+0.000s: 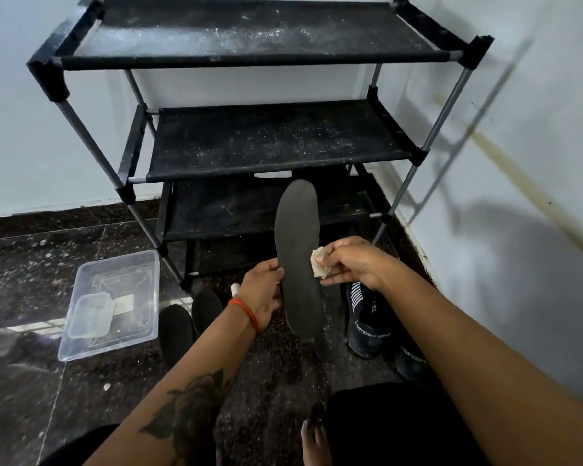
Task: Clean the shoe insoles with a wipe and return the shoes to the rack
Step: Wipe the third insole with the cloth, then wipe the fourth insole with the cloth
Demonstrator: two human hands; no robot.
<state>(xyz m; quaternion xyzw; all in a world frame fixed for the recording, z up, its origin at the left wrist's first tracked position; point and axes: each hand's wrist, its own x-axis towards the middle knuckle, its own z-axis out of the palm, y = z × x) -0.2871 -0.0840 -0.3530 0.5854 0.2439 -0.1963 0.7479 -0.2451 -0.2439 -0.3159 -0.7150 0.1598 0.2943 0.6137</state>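
Person seated on the dark speckled floor (283, 381), facing a black shoe rack (249, 142) set in the corner of two pale walls. Rack shelves dusty, flecked white; no shoes on the visible shelves.

Left hand (261, 297): fingers and thumb curled round the left edge of a dark insole (297, 250), gripping it near its middle. Insole held up off the floor, long axis running away from the person, its far end in front of the lower rack shelves. Red thread band on the left wrist; tattoo on the forearm.

Right hand (350, 264): fingers bunched, pinching a small crumpled beige wipe (320, 267). Wipe touches the right edge of the insole, about mid-length.

A second insole (330, 331) lies on the floor just under the held one, partly hidden by it.

Dark lettered sports shoes (367, 324) on the floor at the right, near the wall, below the right hand. Pair of plain black shoes (189, 317) on the floor left of the left wrist, toes toward the rack.

Clear plastic tub (115, 301) on the floor farther left, holding a smaller clear container (90, 314).
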